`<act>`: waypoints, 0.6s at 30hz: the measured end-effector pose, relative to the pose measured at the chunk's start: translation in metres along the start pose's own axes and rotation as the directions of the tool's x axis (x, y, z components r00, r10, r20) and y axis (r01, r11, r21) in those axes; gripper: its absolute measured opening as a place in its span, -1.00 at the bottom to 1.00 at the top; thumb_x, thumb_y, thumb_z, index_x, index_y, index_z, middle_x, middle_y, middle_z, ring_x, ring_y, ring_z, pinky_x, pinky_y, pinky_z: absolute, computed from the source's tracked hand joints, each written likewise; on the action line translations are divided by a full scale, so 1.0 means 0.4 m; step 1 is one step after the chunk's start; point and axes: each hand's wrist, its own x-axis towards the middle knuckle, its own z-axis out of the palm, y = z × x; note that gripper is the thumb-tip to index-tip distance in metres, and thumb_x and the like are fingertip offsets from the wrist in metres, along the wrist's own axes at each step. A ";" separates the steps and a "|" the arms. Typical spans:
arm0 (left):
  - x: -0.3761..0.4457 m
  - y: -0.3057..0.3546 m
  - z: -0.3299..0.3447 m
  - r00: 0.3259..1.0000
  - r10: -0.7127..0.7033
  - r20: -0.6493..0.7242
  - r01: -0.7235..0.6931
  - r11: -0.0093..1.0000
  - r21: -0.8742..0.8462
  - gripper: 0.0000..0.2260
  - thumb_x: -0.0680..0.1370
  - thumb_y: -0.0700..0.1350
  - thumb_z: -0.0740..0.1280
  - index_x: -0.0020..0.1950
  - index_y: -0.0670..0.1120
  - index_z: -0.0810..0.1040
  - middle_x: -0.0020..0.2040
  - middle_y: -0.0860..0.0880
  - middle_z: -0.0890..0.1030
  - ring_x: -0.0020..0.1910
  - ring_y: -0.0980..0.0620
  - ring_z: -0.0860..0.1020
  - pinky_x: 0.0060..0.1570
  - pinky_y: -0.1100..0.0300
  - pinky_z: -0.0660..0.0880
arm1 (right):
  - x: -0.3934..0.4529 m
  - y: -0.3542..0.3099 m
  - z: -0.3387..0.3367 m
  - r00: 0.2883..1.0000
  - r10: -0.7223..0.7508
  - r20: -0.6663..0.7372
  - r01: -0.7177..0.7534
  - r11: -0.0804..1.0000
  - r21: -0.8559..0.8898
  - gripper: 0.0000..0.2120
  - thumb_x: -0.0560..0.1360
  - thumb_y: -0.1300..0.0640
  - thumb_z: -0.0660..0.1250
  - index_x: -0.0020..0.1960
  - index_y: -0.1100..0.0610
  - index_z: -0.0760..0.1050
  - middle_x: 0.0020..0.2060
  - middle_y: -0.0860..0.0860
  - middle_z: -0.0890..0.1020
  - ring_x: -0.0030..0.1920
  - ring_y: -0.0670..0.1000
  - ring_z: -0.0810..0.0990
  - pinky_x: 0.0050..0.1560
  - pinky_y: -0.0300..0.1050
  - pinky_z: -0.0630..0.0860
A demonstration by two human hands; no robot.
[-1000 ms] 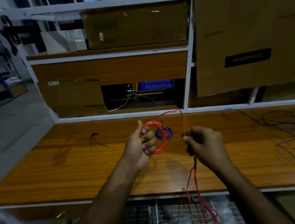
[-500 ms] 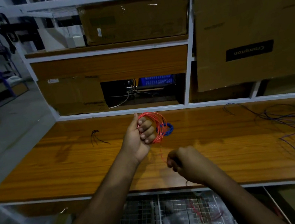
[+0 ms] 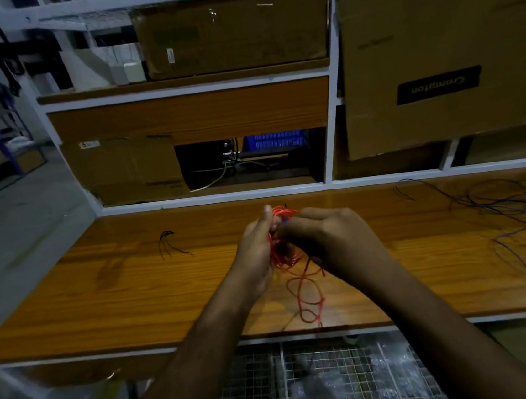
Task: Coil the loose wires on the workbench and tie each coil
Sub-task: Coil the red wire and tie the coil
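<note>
Red coil nearly wound, not tied.
Frame centre: left hand (image 3: 257,249) gripped the red wire (image 3: 285,249) coil, right hand (image 3: 332,240) pinched it; tail hung below. Farther right, purple wires (image 3: 512,210) lay loose on the workbench (image 3: 135,296).

The scene was dim and underexposed; faint glare lay along the tabletop (image 3: 139,279) far edge, wide-angle bending curved the frame's sides.
</note>
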 end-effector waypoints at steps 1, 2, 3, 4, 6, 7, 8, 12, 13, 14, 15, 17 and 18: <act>-0.001 0.001 -0.001 0.999 0.008 0.032 -0.009 1.000 0.027 -0.58 0.67 0.14 0.13 0.00 -0.19 0.54 -0.10 -0.27 0.60 -0.12 -0.15 0.57 -0.05 -0.06 0.55 | 0.006 0.005 0.002 1.000 0.013 -0.008 -0.013 1.000 -0.008 -0.77 0.51 0.07 0.37 0.16 0.02 0.57 -0.03 -0.04 0.65 -0.09 -0.09 0.64 -0.14 -0.19 0.61; -0.003 0.006 -0.002 0.997 0.012 0.073 -0.016 0.999 0.050 -0.56 0.67 0.15 0.12 -0.06 -0.20 0.53 -0.21 -0.24 0.57 -0.24 -0.12 0.56 -0.19 0.02 0.53 | 0.013 0.011 0.003 0.999 0.038 -0.010 -0.039 0.999 -0.026 -0.79 0.51 0.02 0.33 0.13 0.01 0.55 -0.06 -0.04 0.64 -0.13 -0.07 0.63 -0.18 -0.15 0.61; -0.006 0.013 -0.002 0.994 0.007 0.109 -0.015 0.997 0.071 -0.56 0.68 0.14 0.11 -0.17 -0.17 0.50 -0.35 -0.14 0.50 -0.41 -0.03 0.47 -0.38 0.17 0.44 | 0.018 0.018 0.002 0.997 0.070 -0.012 -0.071 0.996 -0.049 -0.80 0.52 -0.05 0.28 0.08 0.00 0.53 -0.10 -0.05 0.61 -0.16 -0.06 0.61 -0.22 -0.11 0.60; -0.009 0.021 -0.002 0.990 -0.021 0.138 0.007 0.995 0.101 -0.57 0.68 0.13 0.09 -0.24 -0.10 0.44 -0.43 -0.03 0.40 -0.52 0.07 0.34 -0.52 0.27 0.28 | 0.022 0.027 0.001 0.995 0.102 -0.015 -0.103 0.992 -0.075 -0.77 0.53 -0.14 0.24 0.02 -0.01 0.51 -0.14 -0.07 0.59 -0.19 -0.07 0.59 -0.25 -0.09 0.58; -0.015 0.033 -0.006 0.978 -0.104 0.181 0.069 0.979 0.191 -0.61 0.68 0.12 0.09 -0.27 -0.03 0.38 -0.46 0.06 0.28 -0.55 0.13 0.18 -0.56 0.30 0.09 | 0.027 0.046 -0.003 0.989 0.145 -0.023 -0.147 0.982 -0.115 -0.72 0.48 -0.23 0.28 -0.07 -0.01 0.50 -0.22 -0.10 0.56 -0.26 -0.10 0.56 -0.31 -0.19 0.51; -0.017 0.037 -0.011 0.969 -0.133 0.207 0.079 0.965 0.248 -0.62 0.68 0.13 0.09 -0.25 -0.02 0.38 -0.46 0.07 0.26 -0.53 0.13 0.16 -0.55 0.28 0.06 | 0.029 0.055 -0.008 0.987 0.157 -0.015 -0.158 0.981 -0.115 -0.71 0.44 -0.24 0.34 -0.11 -0.02 0.50 -0.26 -0.11 0.55 -0.28 -0.11 0.54 -0.34 -0.26 0.45; -0.018 0.037 -0.018 0.962 -0.146 0.229 0.075 0.954 0.291 -0.64 0.68 0.13 0.10 -0.24 -0.01 0.39 -0.46 0.07 0.25 -0.52 0.12 0.14 -0.54 0.26 0.05 | 0.030 0.062 -0.014 0.986 0.169 0.008 -0.168 0.981 -0.092 -0.71 0.40 -0.24 0.40 -0.14 -0.02 0.51 -0.27 -0.12 0.55 -0.28 -0.13 0.52 -0.34 -0.29 0.39; -0.019 0.050 -0.034 0.971 -0.127 0.204 0.069 0.960 0.273 -0.64 0.67 0.10 0.15 -0.28 -0.02 0.36 -0.48 0.08 0.22 -0.55 0.13 0.11 -0.56 0.31 0.05 | 0.009 0.104 -0.012 0.962 0.254 0.097 -0.261 0.962 0.074 -0.65 0.33 -0.30 0.43 -0.09 -0.07 0.54 -0.18 -0.19 0.55 -0.13 -0.18 0.47 -0.12 -0.14 0.41; -0.017 0.051 -0.034 0.975 -0.117 0.190 0.065 0.963 0.262 -0.64 0.67 0.09 0.14 -0.28 -0.02 0.34 -0.48 0.07 0.21 -0.55 0.13 0.10 -0.56 0.31 0.05 | -0.001 0.104 0.001 0.951 0.297 0.081 -0.303 0.950 0.080 -0.65 0.34 -0.29 0.43 -0.02 -0.10 0.53 -0.09 -0.20 0.52 -0.02 -0.17 0.44 0.00 -0.08 0.38; -0.017 0.053 -0.031 0.977 -0.111 0.183 0.062 0.966 0.252 -0.64 0.68 0.08 0.14 -0.28 -0.02 0.32 -0.47 0.07 0.19 -0.54 0.13 0.09 -0.56 0.31 0.04 | -0.011 0.099 0.019 0.935 0.352 0.046 -0.355 0.932 0.069 -0.63 0.35 -0.26 0.44 0.07 -0.13 0.50 0.00 -0.19 0.48 0.09 -0.15 0.39 0.08 -0.05 0.33; -0.016 0.053 -0.028 0.979 -0.099 0.180 0.053 0.968 0.245 -0.65 0.68 0.08 0.13 -0.28 -0.02 0.31 -0.47 0.07 0.18 -0.54 0.13 0.08 -0.56 0.32 0.04 | -0.020 0.087 0.036 0.912 0.410 -0.007 -0.409 0.910 0.062 -0.60 0.35 -0.22 0.45 0.12 -0.14 0.46 0.06 -0.17 0.43 0.16 -0.12 0.34 0.12 -0.05 0.32; -0.019 0.053 -0.020 0.983 -0.076 0.169 0.032 0.967 0.251 -0.65 0.69 0.06 0.13 -0.27 -0.01 0.32 -0.47 0.07 0.19 -0.55 0.14 0.09 -0.57 0.32 0.05 | -0.035 0.058 0.061 0.862 0.494 -0.113 -0.480 0.867 0.133 -0.61 0.37 -0.11 0.48 0.11 -0.10 0.42 0.03 -0.15 0.42 0.10 -0.14 0.38 0.05 -0.16 0.41; -0.023 0.056 -0.016 0.985 -0.064 0.158 0.019 0.963 0.269 -0.66 0.69 0.05 0.13 -0.27 -0.01 0.33 -0.48 0.08 0.21 -0.56 0.14 0.11 -0.57 0.31 0.06 | -0.041 0.045 0.069 0.848 0.513 -0.135 -0.481 0.851 0.209 -0.67 0.39 -0.04 0.50 0.06 -0.06 0.44 -0.04 -0.17 0.47 0.00 -0.17 0.45 -0.05 -0.24 0.47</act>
